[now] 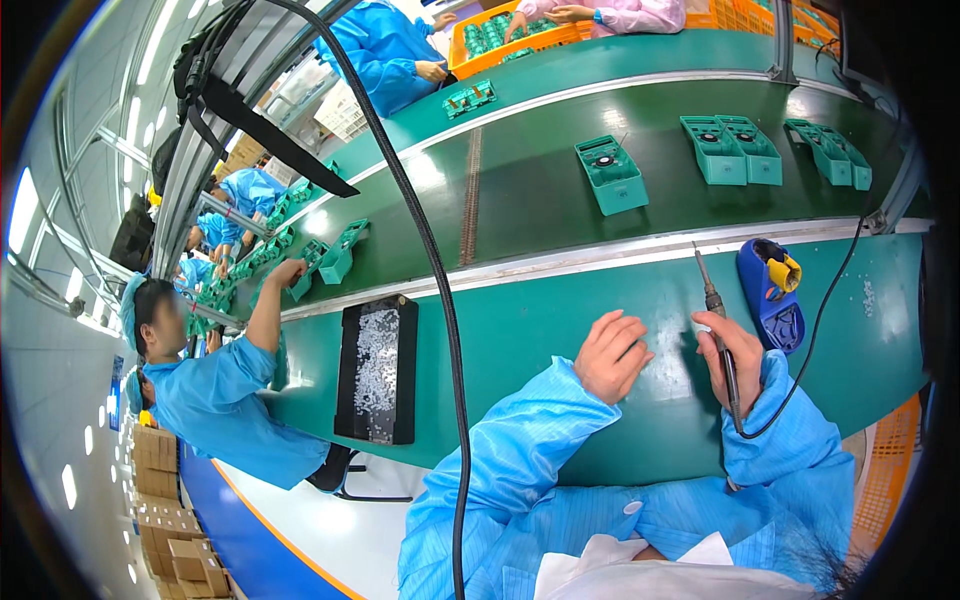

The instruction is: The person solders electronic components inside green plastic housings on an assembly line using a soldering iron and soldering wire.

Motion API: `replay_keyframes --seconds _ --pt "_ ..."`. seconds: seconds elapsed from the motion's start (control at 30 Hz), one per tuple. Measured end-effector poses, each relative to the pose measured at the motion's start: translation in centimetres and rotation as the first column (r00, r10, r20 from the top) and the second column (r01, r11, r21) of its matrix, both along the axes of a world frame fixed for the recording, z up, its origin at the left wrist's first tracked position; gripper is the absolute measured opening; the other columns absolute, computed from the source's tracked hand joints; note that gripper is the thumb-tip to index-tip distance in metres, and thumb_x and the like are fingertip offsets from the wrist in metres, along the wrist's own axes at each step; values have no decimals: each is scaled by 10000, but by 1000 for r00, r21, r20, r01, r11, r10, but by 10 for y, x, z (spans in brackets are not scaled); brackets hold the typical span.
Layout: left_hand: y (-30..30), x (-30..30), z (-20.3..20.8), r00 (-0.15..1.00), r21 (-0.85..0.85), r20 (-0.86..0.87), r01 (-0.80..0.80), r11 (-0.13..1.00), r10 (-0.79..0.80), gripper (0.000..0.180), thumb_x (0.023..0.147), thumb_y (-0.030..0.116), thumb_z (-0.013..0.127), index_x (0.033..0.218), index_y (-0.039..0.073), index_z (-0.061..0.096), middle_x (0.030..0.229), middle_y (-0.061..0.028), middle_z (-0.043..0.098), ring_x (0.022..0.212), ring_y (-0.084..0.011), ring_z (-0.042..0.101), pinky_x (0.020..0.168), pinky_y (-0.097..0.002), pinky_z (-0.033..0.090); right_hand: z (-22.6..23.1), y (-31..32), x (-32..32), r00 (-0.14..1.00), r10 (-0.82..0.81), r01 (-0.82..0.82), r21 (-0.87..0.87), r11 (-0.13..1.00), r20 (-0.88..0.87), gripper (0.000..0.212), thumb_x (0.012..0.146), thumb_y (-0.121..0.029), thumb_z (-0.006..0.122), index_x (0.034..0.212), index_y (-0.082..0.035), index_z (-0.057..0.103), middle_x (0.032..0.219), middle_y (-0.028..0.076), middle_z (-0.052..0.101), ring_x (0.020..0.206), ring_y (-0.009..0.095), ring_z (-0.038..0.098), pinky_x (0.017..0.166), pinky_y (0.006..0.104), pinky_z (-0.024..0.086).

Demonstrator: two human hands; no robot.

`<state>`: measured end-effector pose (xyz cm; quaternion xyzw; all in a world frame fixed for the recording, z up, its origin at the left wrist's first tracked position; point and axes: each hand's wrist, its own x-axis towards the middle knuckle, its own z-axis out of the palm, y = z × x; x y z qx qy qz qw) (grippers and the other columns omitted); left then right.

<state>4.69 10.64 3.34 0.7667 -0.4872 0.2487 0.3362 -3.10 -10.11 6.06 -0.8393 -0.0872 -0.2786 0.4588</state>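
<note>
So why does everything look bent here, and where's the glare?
Head view: fisheye lens, so the long green conveyor belt arcs and the corners go black; head view: pale glare on the belt, and on the glossy green worktable between bare left hand and right hand; white ceiling lamps look overexposed.

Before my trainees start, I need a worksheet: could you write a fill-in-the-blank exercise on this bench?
1. The soldering iron is in the person's ____ hand.
2. The iron's stand is yellow and ____.
3. The black tray lies to the ____ of the stand.

Missing words: right; blue; left.
</note>
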Motion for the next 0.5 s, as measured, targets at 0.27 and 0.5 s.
replay_keyframes --seconds 0.27,0.5 --pt "2 -1 0 997 18 -56 61 998 -60 204 678 90 808 713 -17 639 996 -167 653 987 -322 637 925 -513 491 -1 1 0 1000 -3 3 -2 1000 23 335 805 100 660 1117 -19 635 784 165 623 622 309 611 561 356 463" --pt "2 2 4 995 33 -70 75 997 -72 212 692 94 808 702 -19 629 934 -160 656 920 -306 638 924 -489 492 3 1 2 1000 12 -11 -26 1000 18 355 794 109 660 1122 -24 632 797 172 628 635 326 620 564 368 471"
